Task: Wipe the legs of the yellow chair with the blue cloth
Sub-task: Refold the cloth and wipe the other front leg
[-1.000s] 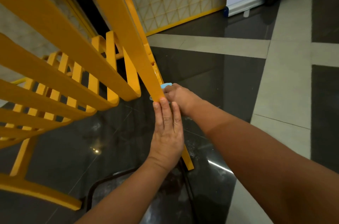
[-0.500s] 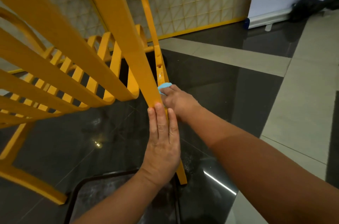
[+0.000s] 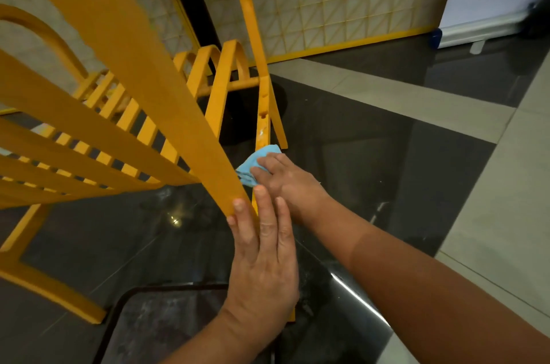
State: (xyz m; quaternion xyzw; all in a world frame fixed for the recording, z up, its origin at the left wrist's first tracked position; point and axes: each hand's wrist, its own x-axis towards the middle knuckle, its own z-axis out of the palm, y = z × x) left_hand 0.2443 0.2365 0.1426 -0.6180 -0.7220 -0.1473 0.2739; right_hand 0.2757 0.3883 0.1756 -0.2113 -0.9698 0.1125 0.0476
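The yellow chair [image 3: 125, 71] is tipped over, its slatted seat at the left and its legs running across the middle of the view. My left hand [image 3: 265, 259] lies flat against the near broad leg, fingers straight, pressing on it. Just beyond, my right hand [image 3: 285, 182] presses the crumpled blue cloth [image 3: 253, 162] against a thinner yellow leg [image 3: 263, 113]. Most of the cloth is hidden under the fingers and behind the near leg.
The floor is glossy dark tile with pale grey bands [image 3: 491, 200]. A black metal frame [image 3: 143, 310] lies low at the bottom centre. A cream panel with a yellow base [image 3: 342, 21] stands behind, and a white board [image 3: 491, 6] at the far right.
My right hand has slid the cloth a little along the thin leg, and more of the cloth shows. The view has tilted up and left. My left hand stays pressed on the near leg.
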